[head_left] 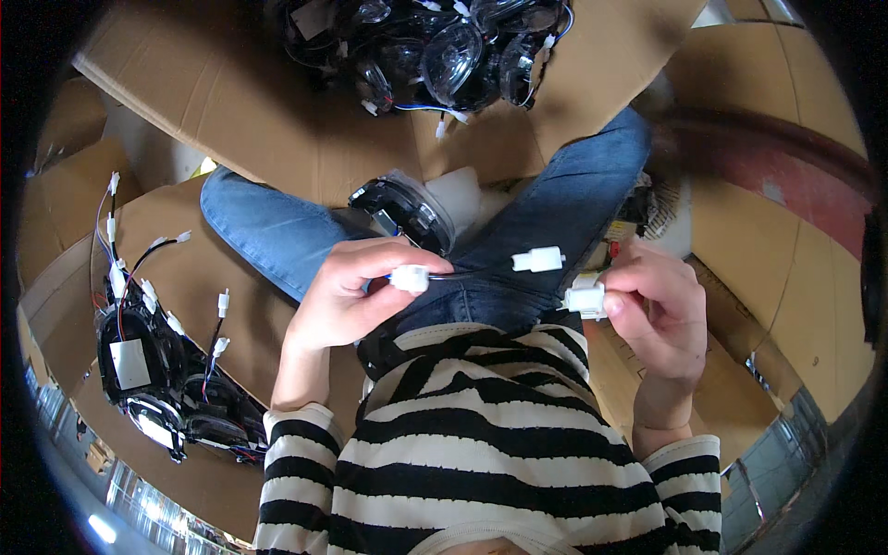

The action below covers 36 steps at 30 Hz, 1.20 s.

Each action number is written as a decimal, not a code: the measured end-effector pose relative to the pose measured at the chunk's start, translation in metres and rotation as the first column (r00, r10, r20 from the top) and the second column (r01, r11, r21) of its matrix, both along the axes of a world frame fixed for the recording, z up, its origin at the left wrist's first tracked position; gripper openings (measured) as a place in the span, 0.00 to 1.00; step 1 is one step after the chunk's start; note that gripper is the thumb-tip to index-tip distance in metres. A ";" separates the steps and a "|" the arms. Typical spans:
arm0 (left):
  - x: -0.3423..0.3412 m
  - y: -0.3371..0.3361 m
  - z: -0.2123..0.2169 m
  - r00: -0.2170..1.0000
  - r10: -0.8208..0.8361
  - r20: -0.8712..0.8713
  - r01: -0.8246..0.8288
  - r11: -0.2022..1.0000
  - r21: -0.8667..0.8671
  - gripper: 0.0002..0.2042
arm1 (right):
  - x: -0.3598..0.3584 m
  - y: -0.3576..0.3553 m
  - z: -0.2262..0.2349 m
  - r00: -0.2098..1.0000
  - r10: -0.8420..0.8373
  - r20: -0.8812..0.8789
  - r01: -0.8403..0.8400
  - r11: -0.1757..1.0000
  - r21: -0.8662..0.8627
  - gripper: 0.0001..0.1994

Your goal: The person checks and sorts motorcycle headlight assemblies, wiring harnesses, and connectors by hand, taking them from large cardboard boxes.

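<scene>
Near mid-frame, over the lap, the left hand (347, 291) has its fingers pinched shut on a small white plug connector (409, 277) on a thin black wire (467, 273). The right hand (661, 310) grips a second white connector (585, 298); a third (538, 260) hangs between them. These look light, rigid plastic, best held by the housing, since the limp wire would likely strain. A headlamp unit (402, 211) rests on the knees.

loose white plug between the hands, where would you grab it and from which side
Grip the loose plug across its blocky body, from above. It hangs free over the jeans on its black wire, long sides exposed. The left hand and right hand each pinch other plugs, so approach between them.
</scene>
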State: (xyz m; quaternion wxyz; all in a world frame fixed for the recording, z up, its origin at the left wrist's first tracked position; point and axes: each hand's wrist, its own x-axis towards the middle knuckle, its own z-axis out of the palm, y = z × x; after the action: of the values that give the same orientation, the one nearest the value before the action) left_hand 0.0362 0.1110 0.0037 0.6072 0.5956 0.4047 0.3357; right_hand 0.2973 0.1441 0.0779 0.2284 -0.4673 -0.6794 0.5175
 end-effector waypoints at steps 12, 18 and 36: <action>0.002 -0.017 -0.016 0.931 0.182 0.317 -0.127 0.974 -0.187 0.05 | 0.000 -0.003 -0.006 0.997 0.037 -0.070 -0.041 0.998 -0.047 0.01; 0.003 -0.017 -0.007 0.938 0.247 0.245 -0.171 0.941 -0.293 0.06 | 0.000 -0.003 -0.005 0.997 0.065 -0.045 -0.064 0.998 0.024 0.02; 0.013 -0.010 0.001 0.964 0.257 0.065 -0.220 0.914 -0.339 0.05 | 0.001 -0.003 -0.014 0.987 0.160 0.020 -0.161 0.972 0.174 0.06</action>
State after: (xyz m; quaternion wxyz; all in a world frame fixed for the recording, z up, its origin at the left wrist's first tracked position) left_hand 0.0495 0.1011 0.0050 0.6735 0.4130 0.4913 0.3667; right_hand 0.2988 0.1414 0.0640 0.2240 -0.3906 -0.7584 0.4713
